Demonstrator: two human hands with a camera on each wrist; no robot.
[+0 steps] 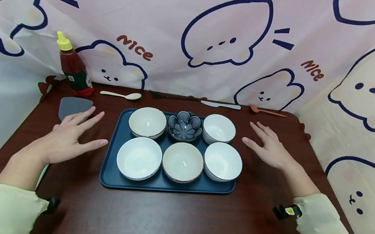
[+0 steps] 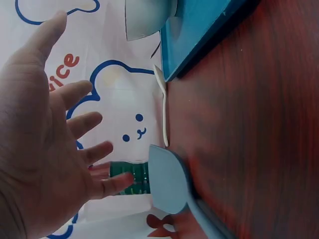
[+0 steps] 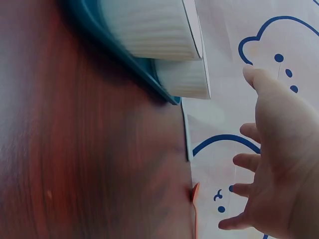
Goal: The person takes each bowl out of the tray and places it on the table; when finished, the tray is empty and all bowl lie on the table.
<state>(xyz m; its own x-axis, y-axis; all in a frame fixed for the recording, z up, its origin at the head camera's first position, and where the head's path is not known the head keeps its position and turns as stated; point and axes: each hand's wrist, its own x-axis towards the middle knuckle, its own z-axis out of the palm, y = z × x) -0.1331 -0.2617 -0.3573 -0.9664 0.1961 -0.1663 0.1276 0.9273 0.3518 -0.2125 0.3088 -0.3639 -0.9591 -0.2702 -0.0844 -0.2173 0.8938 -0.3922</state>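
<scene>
A blue tray (image 1: 171, 190) lies on the brown table with two rows of bowls on it. In its back row, a dark flower-shaped bowl (image 1: 184, 126) sits between a cream bowl (image 1: 147, 122) and a white ribbed bowl (image 1: 219, 128). The front row has a wide white bowl (image 1: 139, 158), a beige bowl (image 1: 183, 162) and another white bowl (image 1: 223, 161). My left hand (image 1: 69, 137) hovers left of the tray, fingers spread and holding nothing. To the tray's right, my right hand (image 1: 269, 146) is likewise spread above the table with nothing in it.
Beneath my left hand lies a grey-blue spatula (image 1: 74, 107). A sauce bottle (image 1: 74, 66) stands at the back left. Along the back edge lie a cream spoon (image 1: 121, 95), a dark utensil (image 1: 176, 97), a white knife (image 1: 220, 105) and an orange utensil (image 1: 267, 111). Printed cloth walls surround the table.
</scene>
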